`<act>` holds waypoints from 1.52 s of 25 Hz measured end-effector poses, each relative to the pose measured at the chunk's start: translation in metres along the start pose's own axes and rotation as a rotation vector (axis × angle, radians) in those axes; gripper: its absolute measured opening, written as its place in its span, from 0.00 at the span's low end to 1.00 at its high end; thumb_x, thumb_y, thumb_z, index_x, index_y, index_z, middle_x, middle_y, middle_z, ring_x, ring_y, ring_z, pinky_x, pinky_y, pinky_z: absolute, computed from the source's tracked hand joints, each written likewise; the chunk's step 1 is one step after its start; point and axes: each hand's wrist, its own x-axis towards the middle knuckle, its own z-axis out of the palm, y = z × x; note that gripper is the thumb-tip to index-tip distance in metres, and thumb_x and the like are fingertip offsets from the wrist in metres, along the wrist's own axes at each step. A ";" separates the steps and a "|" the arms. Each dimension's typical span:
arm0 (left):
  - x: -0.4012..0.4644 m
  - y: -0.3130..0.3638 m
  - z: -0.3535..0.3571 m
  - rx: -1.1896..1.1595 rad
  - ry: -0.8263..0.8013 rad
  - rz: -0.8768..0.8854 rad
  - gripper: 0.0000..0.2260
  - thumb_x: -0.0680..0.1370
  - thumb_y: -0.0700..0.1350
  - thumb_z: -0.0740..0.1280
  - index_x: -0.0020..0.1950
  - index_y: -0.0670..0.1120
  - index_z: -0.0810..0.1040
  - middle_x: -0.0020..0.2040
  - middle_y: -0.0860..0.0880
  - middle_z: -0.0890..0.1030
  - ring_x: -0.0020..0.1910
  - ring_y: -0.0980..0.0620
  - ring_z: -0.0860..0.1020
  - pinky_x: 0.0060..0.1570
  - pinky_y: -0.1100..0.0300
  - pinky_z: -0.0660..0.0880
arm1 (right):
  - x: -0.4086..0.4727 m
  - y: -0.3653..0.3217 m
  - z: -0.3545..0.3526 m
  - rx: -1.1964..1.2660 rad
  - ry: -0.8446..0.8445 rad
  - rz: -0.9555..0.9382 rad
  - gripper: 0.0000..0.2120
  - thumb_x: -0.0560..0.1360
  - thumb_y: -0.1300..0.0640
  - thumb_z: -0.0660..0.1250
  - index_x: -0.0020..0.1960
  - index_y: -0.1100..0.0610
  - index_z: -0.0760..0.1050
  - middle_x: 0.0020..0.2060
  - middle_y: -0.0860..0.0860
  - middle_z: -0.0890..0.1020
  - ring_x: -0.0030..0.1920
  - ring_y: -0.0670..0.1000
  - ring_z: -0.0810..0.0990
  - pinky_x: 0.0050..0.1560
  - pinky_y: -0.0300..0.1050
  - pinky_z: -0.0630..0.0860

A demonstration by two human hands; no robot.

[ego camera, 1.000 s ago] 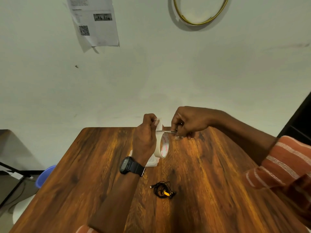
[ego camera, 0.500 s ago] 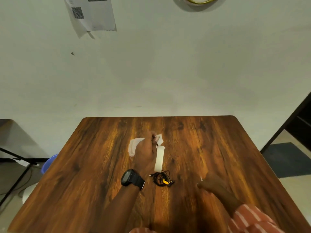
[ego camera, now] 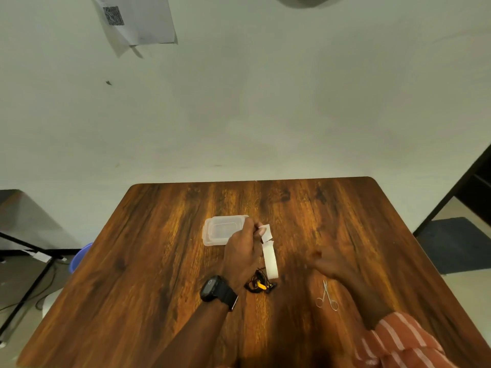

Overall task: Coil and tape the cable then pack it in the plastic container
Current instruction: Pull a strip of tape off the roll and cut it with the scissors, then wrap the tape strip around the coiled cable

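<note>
- Head view: the left hand (ego camera: pixel 243 251) is raised over the middle of the wooden bench (ego camera: pixel 159 261), its fingers (ego camera: pixel 259 231) pinched shut on a small cut piece of tape (ego camera: pixel 267 232).
- Just below that piece, the tape roll (ego camera: pixel 271 258) appears edge-on as a pale band beside the left hand; whether the hand also holds it or it rests on the bench, I cannot tell.
- A black watch (ego camera: pixel 216 289) sits on the left wrist.
- The coiled cable (ego camera: pixel 259 284), black with a yellow part, lies on the bench just under the roll and close to the left wrist.
- The clear plastic container (ego camera: pixel 220 231) sits on the bench behind the left hand, which partly covers its right end.
- The right hand (ego camera: pixel 325 261) is blurred, low over the bench to the right of the cable; its fingers look loosely spread and grip nothing I can see.
- Small scissors (ego camera: pixel 326 296) lie flat on the bench right beside the right forearm, apart from the cable.
- A striped orange sleeve (ego camera: pixel 403 341) covers the right arm at the lower edge.
- On the wall behind, a paper sheet (ego camera: pixel 138 19) with a QR code hangs at the upper left.
</note>
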 end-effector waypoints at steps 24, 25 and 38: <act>0.005 -0.070 -0.013 -0.418 0.143 -0.390 0.04 0.74 0.40 0.72 0.47 0.46 0.81 0.47 0.44 0.83 0.41 0.47 0.82 0.39 0.57 0.80 | -0.002 0.065 0.061 -0.382 0.122 0.158 0.16 0.75 0.48 0.69 0.60 0.53 0.74 0.55 0.49 0.81 0.53 0.48 0.80 0.50 0.42 0.77; 0.003 -0.069 -0.013 -0.436 0.097 -0.360 0.04 0.73 0.41 0.74 0.45 0.46 0.82 0.46 0.46 0.83 0.44 0.46 0.81 0.43 0.55 0.80 | 0.000 0.072 0.061 -0.426 0.094 0.171 0.16 0.74 0.47 0.70 0.58 0.52 0.75 0.53 0.49 0.82 0.51 0.48 0.80 0.51 0.44 0.79; 0.038 -0.042 -0.017 -0.404 -0.539 0.041 0.05 0.68 0.37 0.76 0.43 0.41 0.84 0.50 0.46 0.79 0.51 0.48 0.77 0.52 0.53 0.75 | -0.012 -0.043 0.027 1.047 -0.713 0.233 0.16 0.77 0.47 0.65 0.48 0.59 0.83 0.41 0.53 0.85 0.38 0.49 0.83 0.39 0.42 0.76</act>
